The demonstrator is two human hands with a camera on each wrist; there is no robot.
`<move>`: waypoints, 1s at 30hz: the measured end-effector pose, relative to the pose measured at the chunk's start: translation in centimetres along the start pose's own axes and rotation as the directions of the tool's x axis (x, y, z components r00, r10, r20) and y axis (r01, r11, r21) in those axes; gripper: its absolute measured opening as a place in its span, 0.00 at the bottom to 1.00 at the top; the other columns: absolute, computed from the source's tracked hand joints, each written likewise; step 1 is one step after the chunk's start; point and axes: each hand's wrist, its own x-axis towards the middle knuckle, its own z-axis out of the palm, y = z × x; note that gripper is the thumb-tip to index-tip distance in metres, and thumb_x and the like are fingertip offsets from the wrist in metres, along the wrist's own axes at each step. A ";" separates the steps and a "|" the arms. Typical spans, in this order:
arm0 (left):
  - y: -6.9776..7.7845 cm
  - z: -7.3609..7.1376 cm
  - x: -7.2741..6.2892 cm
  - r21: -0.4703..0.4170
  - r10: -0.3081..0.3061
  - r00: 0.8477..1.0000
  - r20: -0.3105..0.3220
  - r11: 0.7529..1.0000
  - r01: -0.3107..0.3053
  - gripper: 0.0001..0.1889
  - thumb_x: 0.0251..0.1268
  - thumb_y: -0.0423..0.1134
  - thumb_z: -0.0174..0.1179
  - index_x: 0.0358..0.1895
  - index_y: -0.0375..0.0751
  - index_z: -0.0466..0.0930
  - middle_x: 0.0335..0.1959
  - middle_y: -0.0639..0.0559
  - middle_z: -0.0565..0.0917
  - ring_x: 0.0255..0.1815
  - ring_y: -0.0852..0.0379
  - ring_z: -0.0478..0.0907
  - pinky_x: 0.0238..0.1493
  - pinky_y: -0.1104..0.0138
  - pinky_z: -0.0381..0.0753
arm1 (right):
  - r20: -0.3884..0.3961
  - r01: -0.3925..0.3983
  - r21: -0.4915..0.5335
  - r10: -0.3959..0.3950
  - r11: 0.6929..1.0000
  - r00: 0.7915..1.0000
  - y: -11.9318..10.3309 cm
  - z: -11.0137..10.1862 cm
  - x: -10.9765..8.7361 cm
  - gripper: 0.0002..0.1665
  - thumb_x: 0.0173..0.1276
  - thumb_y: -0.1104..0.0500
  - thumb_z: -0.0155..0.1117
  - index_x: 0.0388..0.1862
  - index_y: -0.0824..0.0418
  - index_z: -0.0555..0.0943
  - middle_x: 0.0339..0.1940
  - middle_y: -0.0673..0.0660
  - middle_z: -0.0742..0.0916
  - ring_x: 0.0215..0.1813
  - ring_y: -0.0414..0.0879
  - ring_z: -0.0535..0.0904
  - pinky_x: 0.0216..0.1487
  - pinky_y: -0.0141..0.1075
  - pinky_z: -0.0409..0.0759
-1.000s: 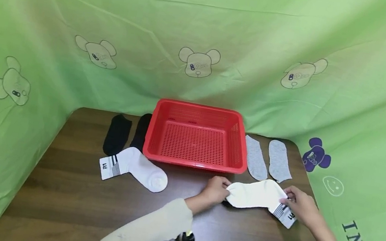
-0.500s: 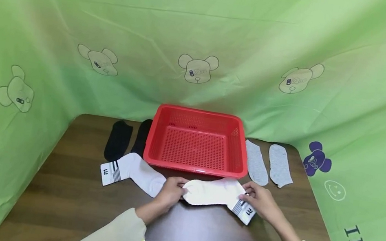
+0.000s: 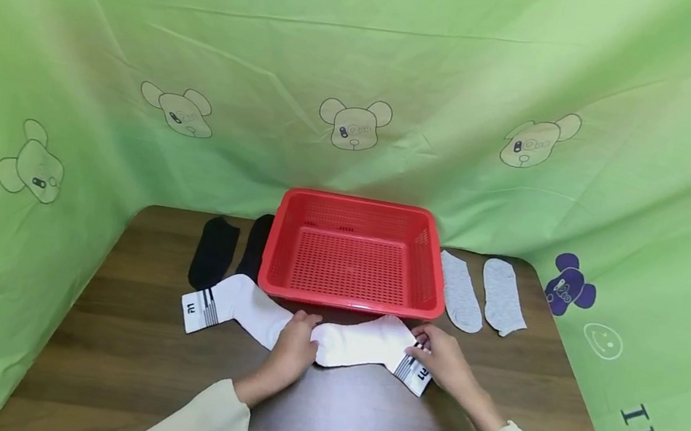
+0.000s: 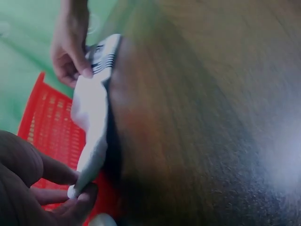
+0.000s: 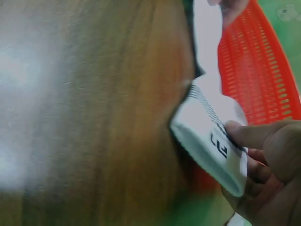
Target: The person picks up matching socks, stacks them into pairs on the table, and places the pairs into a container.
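A white sock (image 3: 357,344) spans the gap between the two hands: the left hand (image 3: 294,348) pinches its toe, the right hand (image 3: 440,361) pinches its cuff. To keep it smooth, I'd hold both ends level with a light, even pull, since knit probably stretches easily. I count two white socks, the second (image 3: 243,304) partly hidden by the left hand; two black socks (image 3: 214,254) beyond that hand; two grey socks (image 3: 503,296) beyond the right; one red basket (image 3: 349,303) just past both hands.
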 end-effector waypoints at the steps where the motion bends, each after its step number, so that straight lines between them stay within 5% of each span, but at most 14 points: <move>1: 0.0 0.2 -0.2 0.042 0.036 0.999 -0.010 0.998 -0.036 0.23 0.50 0.18 0.64 0.54 0.25 0.83 0.37 0.40 0.80 0.37 0.49 0.79 0.42 0.58 0.83 | -0.017 0.005 -0.018 -0.005 1.000 1.000 0.0 0.3 -0.1 0.16 0.58 0.64 0.78 0.43 0.66 0.83 0.32 0.52 0.86 0.34 0.39 0.78 0.36 0.32 0.77; 6: 0.0 1.0 -0.9 0.225 0.192 0.981 -0.014 0.957 -0.184 0.19 0.53 0.18 0.65 0.51 0.26 0.85 0.33 0.43 0.76 0.35 0.51 0.74 0.38 0.62 0.82 | -0.070 0.015 -0.095 -0.022 0.995 0.997 0.0 1.2 -0.7 0.16 0.56 0.65 0.79 0.41 0.65 0.82 0.33 0.54 0.84 0.37 0.43 0.78 0.39 0.38 0.78; 12: -0.2 1.4 -1.2 0.357 0.267 0.963 0.036 0.897 -0.262 0.22 0.46 0.18 0.69 0.51 0.23 0.84 0.38 0.39 0.77 0.39 0.47 0.75 0.42 0.61 0.83 | -0.107 0.037 -0.149 -0.053 0.988 0.993 -0.2 1.4 -0.8 0.17 0.57 0.65 0.79 0.41 0.67 0.81 0.35 0.57 0.83 0.39 0.48 0.79 0.41 0.44 0.80; 16: 0.1 1.1 -1.3 0.425 0.284 0.954 0.094 0.855 -0.297 0.26 0.45 0.21 0.72 0.54 0.23 0.82 0.44 0.37 0.78 0.43 0.46 0.74 0.41 0.61 0.82 | -0.148 0.128 -0.254 -0.169 0.959 0.974 -0.4 1.4 -1.3 0.20 0.55 0.63 0.81 0.43 0.68 0.81 0.38 0.60 0.82 0.43 0.53 0.78 0.44 0.46 0.79; 19: 0.4 0.6 -1.6 0.452 0.324 0.936 0.141 0.820 -0.352 0.27 0.47 0.24 0.72 0.56 0.25 0.82 0.46 0.38 0.79 0.45 0.47 0.75 0.41 0.62 0.81 | -0.137 0.252 -0.346 -0.315 0.904 0.939 -0.7 1.2 -1.9 0.24 0.53 0.60 0.83 0.45 0.67 0.81 0.42 0.59 0.83 0.46 0.53 0.77 0.46 0.45 0.79; 22: 0.4 0.2 -2.1 0.435 0.388 0.899 0.203 0.787 -0.438 0.23 0.55 0.27 0.69 0.57 0.28 0.82 0.48 0.41 0.82 0.49 0.49 0.79 0.47 0.62 0.84 | -0.065 0.384 -0.386 -0.440 0.839 0.896 -0.8 0.8 -2.8 0.28 0.51 0.55 0.84 0.47 0.64 0.82 0.47 0.57 0.83 0.50 0.50 0.77 0.49 0.42 0.82; 26: -0.1 -0.1 -2.6 0.389 0.435 0.837 0.332 0.745 -0.542 0.18 0.68 0.29 0.60 0.60 0.33 0.81 0.57 0.42 0.83 0.60 0.49 0.81 0.63 0.59 0.81 | 0.045 0.487 -0.395 -0.513 0.779 0.857 -0.6 0.6 -4.3 0.35 0.46 0.53 0.83 0.53 0.63 0.82 0.52 0.59 0.82 0.53 0.50 0.78 0.51 0.44 0.83; 30: -1.2 -0.1 -2.6 0.410 0.495 0.767 0.408 0.651 -0.639 0.18 0.67 0.28 0.61 0.60 0.36 0.81 0.60 0.44 0.81 0.65 0.49 0.78 0.68 0.59 0.78 | 0.079 0.520 -0.409 -0.539 0.750 0.839 -0.2 0.7 -5.1 0.36 0.41 0.61 0.77 0.55 0.67 0.81 0.51 0.61 0.82 0.53 0.53 0.79 0.51 0.47 0.83</move>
